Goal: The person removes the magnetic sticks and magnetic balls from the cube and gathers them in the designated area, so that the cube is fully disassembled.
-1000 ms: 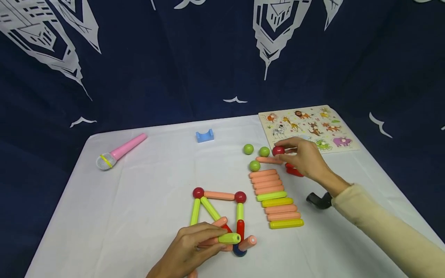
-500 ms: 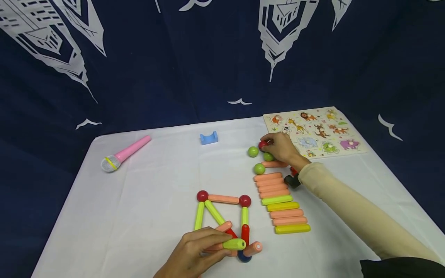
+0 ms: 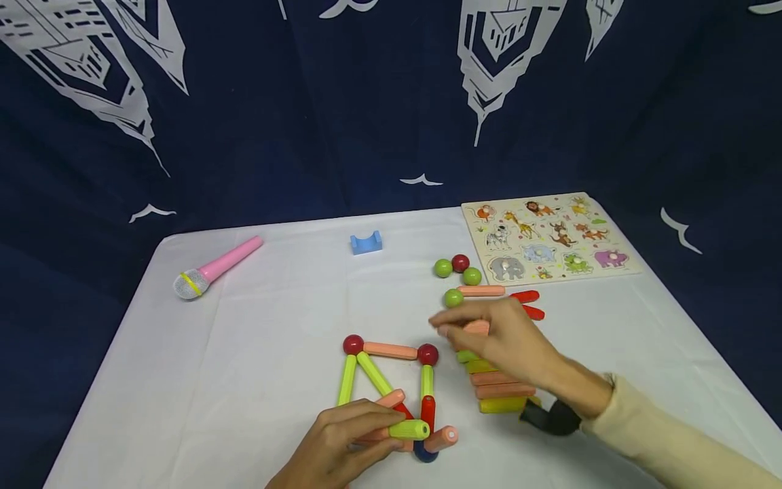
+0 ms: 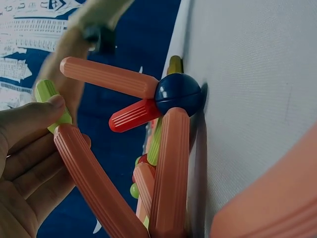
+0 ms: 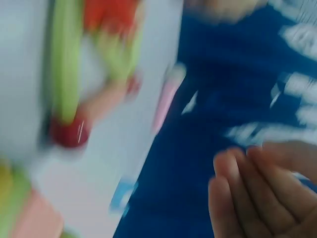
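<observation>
A white surface [image 3: 256, 380] carries everything. Near its far left corner lies a pink toy microphone [image 3: 216, 267], its silver head toward the left edge. A small blue arch block [image 3: 366, 242] sits close to the middle of the far edge. At the far right corner rests an animal peg puzzle board [image 3: 550, 236]. Just beside the board's near left corner cluster three green balls [image 3: 453, 297] and one dark red ball [image 3: 460, 262], with a salmon stick [image 3: 481, 291] and two red sticks [image 3: 527, 297] next to them. Toward the near edge, a row of salmon and yellow-green sticks [image 3: 497, 390] lies side by side. Left of that row lies a flat frame of sticks and red balls [image 3: 385, 370], with a navy ball [image 3: 424, 454] at its near right corner.
</observation>
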Tool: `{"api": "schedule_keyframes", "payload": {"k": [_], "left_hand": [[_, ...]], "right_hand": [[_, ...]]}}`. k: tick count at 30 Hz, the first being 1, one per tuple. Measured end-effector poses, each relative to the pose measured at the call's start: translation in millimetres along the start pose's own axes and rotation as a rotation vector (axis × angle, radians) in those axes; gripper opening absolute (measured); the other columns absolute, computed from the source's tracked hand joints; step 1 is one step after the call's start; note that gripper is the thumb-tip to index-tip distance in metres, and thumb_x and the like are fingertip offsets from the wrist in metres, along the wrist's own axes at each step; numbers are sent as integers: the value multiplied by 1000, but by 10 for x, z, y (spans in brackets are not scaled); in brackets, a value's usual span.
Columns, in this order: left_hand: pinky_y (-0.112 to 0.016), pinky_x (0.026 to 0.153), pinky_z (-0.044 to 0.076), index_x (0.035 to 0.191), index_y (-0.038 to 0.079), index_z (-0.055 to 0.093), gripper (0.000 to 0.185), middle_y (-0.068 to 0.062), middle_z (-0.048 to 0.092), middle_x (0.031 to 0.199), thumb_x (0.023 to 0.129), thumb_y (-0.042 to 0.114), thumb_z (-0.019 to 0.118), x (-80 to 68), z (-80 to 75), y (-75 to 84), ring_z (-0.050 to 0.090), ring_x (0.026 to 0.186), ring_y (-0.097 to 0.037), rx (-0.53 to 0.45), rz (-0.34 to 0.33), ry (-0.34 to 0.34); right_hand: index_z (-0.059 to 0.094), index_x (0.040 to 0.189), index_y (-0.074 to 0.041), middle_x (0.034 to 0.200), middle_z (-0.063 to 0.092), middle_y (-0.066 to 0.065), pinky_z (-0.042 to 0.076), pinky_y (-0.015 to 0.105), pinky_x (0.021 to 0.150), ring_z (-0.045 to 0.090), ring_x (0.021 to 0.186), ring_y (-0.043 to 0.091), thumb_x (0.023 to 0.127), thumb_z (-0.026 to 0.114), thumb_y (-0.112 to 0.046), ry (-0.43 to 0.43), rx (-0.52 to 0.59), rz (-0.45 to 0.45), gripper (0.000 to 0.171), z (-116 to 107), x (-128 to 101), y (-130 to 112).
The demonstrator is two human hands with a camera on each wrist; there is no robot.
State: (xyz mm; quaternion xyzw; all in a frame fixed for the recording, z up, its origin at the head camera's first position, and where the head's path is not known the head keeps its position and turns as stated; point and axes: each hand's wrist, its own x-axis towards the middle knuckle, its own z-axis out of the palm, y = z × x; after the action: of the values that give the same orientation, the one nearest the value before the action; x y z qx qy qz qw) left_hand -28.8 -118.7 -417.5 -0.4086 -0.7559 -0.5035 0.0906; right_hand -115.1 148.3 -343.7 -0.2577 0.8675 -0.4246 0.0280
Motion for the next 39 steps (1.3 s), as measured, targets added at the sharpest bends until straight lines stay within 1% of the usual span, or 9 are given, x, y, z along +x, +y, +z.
{"api": "schedule_keyframes", "payload": {"k": [1, 4, 8, 13, 21, 27, 33, 36, 39], "left_hand": [[-18, 77, 56, 111, 0, 72, 32, -3, 74, 101, 80, 3, 80, 1, -7, -3, 69, 94, -9, 2, 8, 2], [-18, 78, 56, 112, 0, 71, 33, -4, 73, 104, 80, 3, 80, -2, -22, -4, 69, 95, -8, 11, 18, 3], [-18, 77, 56, 113, 0, 71, 35, -4, 73, 104, 79, 1, 80, -12, -38, 10, 69, 94, -9, -2, -16, 3], [-16, 73, 56, 111, -3, 71, 36, -7, 73, 103, 76, -2, 82, -24, -22, -1, 69, 91, -12, 0, -2, 17], [-17, 77, 56, 113, 2, 71, 36, -5, 72, 105, 79, 6, 82, -38, -64, -27, 69, 95, -11, 15, -15, -15], [-8, 61, 51, 110, 3, 74, 30, -1, 74, 101, 81, 9, 80, -52, -138, -50, 65, 82, -2, 81, -30, -42], [-8, 62, 50, 104, 8, 77, 21, 2, 74, 99, 83, 10, 79, -63, -143, -60, 64, 82, 0, 88, -56, -44], [-8, 65, 51, 102, 7, 77, 20, 2, 74, 97, 82, 8, 79, -73, -148, -62, 66, 83, -1, 97, -49, -40], [-8, 66, 51, 101, 6, 77, 21, 1, 74, 96, 81, 8, 80, -87, -156, -64, 65, 82, -2, 123, -32, -33]], "right_hand": [[77, 107, -22, 102, 73, -11, 57, 24, 73, 67, 91, 9, 90, 74, -21, -36, 30, -19, 17, 41, -120, -89], [75, 110, -25, 104, 72, -14, 57, 29, 82, 66, 98, 8, 90, 74, -30, -116, 87, -78, 21, 167, -407, -249], [73, 116, -18, 109, 71, -8, 57, 28, 84, 67, 100, 10, 87, 76, -30, -88, 101, -204, 32, 380, -615, -266], [73, 115, -10, 109, 72, -2, 58, 25, 79, 68, 97, 11, 85, 79, -20, -23, 110, -320, 33, 573, -666, -206], [75, 109, -12, 101, 73, -4, 54, 17, 66, 63, 81, 3, 83, 80, -12, 2, 118, -319, 26, 626, -671, -233], [75, 109, -14, 103, 72, -5, 56, 20, 75, 66, 89, 7, 82, 81, -8, 30, 70, -328, 29, 635, -663, -245], [74, 109, -12, 104, 72, -2, 55, 19, 81, 68, 93, 12, 80, 81, -3, 66, 68, -368, 31, 635, -669, -231], [74, 108, -14, 103, 72, -4, 56, 20, 80, 68, 90, 12, 75, 83, 2, 129, 54, -314, 37, 544, -685, -247], [74, 107, -20, 102, 72, -10, 57, 22, 79, 68, 90, 10, 73, 84, 3, 193, 5, -155, 43, 363, -718, -248]]}}
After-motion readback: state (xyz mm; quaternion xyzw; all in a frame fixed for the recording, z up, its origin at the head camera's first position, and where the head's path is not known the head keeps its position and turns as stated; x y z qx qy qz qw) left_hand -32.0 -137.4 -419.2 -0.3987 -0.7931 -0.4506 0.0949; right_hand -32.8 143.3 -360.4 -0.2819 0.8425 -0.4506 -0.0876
